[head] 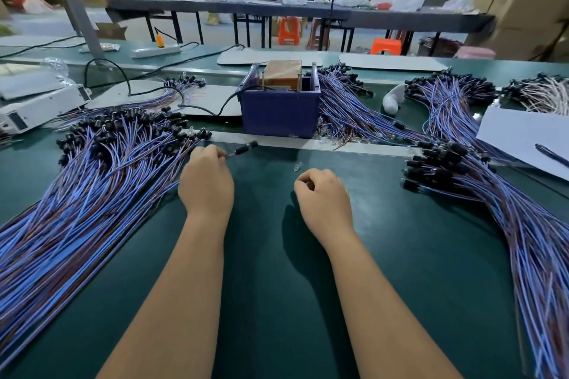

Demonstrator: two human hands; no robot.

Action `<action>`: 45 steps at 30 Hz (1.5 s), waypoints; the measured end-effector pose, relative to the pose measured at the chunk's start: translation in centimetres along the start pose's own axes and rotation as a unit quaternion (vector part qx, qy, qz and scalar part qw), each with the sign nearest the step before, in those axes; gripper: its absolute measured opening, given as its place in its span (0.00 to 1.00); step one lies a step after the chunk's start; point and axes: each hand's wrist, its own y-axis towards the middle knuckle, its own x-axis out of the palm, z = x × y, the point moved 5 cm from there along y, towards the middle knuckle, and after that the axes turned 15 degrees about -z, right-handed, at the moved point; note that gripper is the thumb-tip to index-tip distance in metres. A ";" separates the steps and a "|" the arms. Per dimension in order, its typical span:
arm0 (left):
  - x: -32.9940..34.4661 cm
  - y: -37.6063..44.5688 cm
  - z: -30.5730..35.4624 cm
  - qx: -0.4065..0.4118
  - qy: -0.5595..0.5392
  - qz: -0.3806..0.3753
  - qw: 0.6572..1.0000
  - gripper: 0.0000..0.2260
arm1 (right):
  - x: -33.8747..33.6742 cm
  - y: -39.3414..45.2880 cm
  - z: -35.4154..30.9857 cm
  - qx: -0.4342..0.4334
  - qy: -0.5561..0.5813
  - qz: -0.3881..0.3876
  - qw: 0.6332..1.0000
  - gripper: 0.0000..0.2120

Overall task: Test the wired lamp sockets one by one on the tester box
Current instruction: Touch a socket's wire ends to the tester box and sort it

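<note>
Green counter (277, 255) fills the lower field of view; a pale strip runs across it in front of the tester box.

Left bundle of wired sockets (92, 169): large fan of blue-violet leads, black socket heads massed at the far end, spread from the left edge toward centre. Right bundle (492, 194): similar mass, heads pointing toward centre, leads trailing off to the lower right. Further bundles lie behind and to the right of the box.

Tester box (280, 108): blue, open-topped, standing at centre on the far side of the pale strip; a brown block sits inside it and a black cable enters from the left.

White sheet (523, 138) at right edge, with a pen (551, 154) lying on it.

Left hand (206, 181): fingers curled, grip closed on the lead of a single socket (246, 147), whose black head lies over the pale strip just in front of the box's left corner, not touching the box.

Right hand (323, 197): raised above the counter, fingers curled into a narrow grip; possibly pinching something small, but the view is too poor to tell.

Small clear bulb (297, 167) lies on the counter between the hands.
</note>
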 end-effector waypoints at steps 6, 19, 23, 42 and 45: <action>-0.3 -0.6 1.3 0.056 -0.092 0.047 0.993 0.10 | -0.2 -0.2 0.2 0.000 0.047 0.001 0.999 0.07; 0.8 -0.1 2.1 0.081 -0.214 -0.010 0.973 0.11 | -0.4 -0.3 0.6 -0.044 0.222 0.025 0.974 0.09; 1.1 0.3 2.6 0.071 -0.435 -0.050 0.896 0.11 | -0.4 0.1 0.3 -0.065 0.342 -0.003 0.937 0.12; 5.1 -4.6 6.8 0.027 -0.587 -0.516 0.623 0.20 | -2.0 0.4 2.4 -0.045 0.634 -0.050 0.771 0.09; 5.0 -2.2 4.4 -0.065 -0.641 -0.290 0.707 0.16 | -1.7 0.2 1.6 -0.050 0.656 -0.104 0.746 0.08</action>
